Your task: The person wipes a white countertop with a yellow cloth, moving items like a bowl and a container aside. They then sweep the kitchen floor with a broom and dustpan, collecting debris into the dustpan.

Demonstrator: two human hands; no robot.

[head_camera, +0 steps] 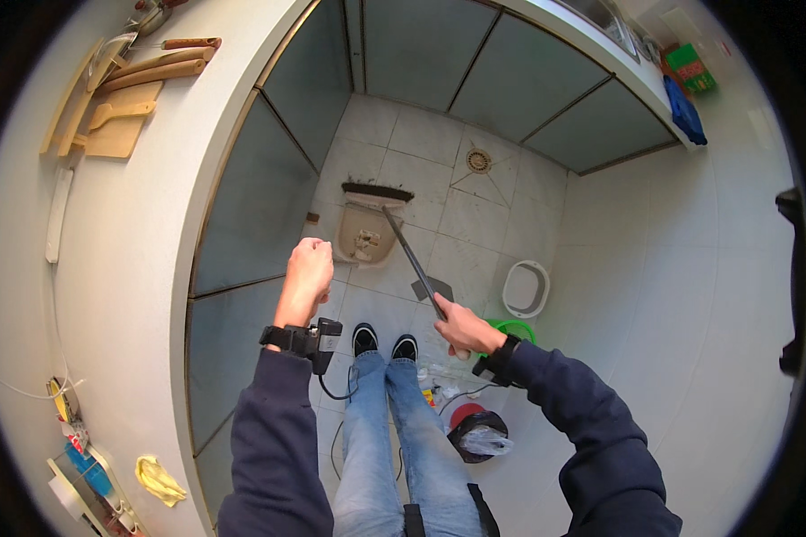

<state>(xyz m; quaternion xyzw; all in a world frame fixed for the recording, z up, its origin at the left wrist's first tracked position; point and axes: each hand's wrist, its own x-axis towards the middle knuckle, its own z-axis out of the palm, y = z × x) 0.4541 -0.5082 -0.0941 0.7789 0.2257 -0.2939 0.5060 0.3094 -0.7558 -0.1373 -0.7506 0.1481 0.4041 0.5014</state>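
Observation:
My right hand (467, 327) grips the dark handle of a broom (413, 255). The broom's head, with black bristles, lies on the floor at the front edge of a beige dustpan (369, 231), which holds some debris. My left hand (307, 272) is closed in a fist to the lower left of the dustpan. A thin grey part runs from the dustpan's rear towards this hand; it looks like the dustpan's handle, mostly hidden by the hand and wrist. Dark bits of dirt lie on the tiles beyond the bristles.
Blue-grey cabinets (255, 201) border the floor left and ahead. A round drain (478, 161) lies ahead. On the right are a white basin (526, 288), a green basket (516, 329) and a black-bagged bin (480, 436). Litter and cables lie near my feet; wooden utensils (154, 67) rest on the left counter.

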